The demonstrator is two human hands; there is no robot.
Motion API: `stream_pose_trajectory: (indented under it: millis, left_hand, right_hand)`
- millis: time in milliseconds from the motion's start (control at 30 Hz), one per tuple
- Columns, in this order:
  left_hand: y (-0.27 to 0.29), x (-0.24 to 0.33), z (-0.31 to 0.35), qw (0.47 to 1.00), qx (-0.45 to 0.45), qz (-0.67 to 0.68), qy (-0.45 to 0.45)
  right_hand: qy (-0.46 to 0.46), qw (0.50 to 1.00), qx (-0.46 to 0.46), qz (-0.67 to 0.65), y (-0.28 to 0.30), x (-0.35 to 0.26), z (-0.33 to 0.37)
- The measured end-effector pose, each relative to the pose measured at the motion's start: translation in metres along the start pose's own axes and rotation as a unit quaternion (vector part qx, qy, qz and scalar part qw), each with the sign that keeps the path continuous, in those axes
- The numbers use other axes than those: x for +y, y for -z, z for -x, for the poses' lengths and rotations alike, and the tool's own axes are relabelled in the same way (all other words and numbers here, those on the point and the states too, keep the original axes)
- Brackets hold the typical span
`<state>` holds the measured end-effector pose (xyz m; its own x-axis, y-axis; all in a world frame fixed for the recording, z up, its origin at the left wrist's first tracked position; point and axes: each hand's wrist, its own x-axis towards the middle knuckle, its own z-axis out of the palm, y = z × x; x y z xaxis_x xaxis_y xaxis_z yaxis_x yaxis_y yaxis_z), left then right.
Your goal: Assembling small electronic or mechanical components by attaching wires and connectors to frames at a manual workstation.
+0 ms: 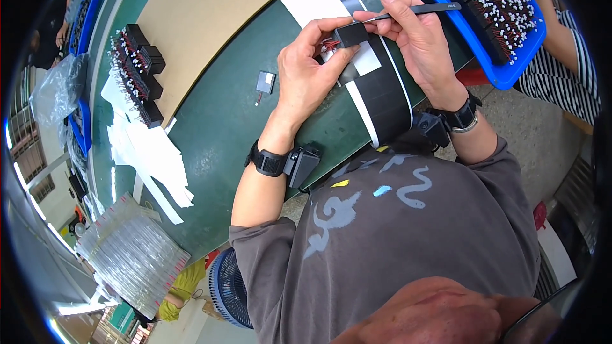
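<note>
My left hand (pixel 299 73) is closed around a small black block (pixel 352 34), with thin red wires showing beside the thumb. In my right hand (pixel 424 48) is a pair of black tweezers (pixel 440 7), pinched between thumb and fingers. The tips meet the block's upper right edge; what they grip, if anything, is too small to tell. Beneath both hands lies a strip of black sheet (pixel 389 105) with white backing, draped over the table's near edge. A small flat grey part (pixel 265 83) with a white patch and a short red lead rests left of my left hand.
At upper right, a blue tray (pixel 507 79) holds many black blocks with white-tipped wires. More wired blocks (pixel 145 92) stand in a row by brown cardboard (pixel 197 9). White paper strips (pixel 150 159) lie nearby. A person in a striped shirt (pixel 558 83) is beyond the tray.
</note>
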<state>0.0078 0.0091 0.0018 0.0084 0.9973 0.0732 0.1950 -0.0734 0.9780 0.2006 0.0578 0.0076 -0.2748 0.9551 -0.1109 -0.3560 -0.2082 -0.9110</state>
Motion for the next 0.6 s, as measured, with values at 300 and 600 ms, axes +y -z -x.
stream_pose_trajectory:
  millis: [300, 600]
  left_hand:
    - [0.0003, -0.0004, 0.0005, 1.000, -0.002, 0.002, 0.000]
    - [0.0014, 0.0021, 0.0011, 1.000, -0.011, -0.015, 0.016]
  right_hand:
    - [0.014, 1.000, 0.007, 0.013, -0.0017, 0.0006, 0.0007]
    - [0.042, 0.999, 0.008, 0.020, -0.0065, 0.0016, 0.0032]
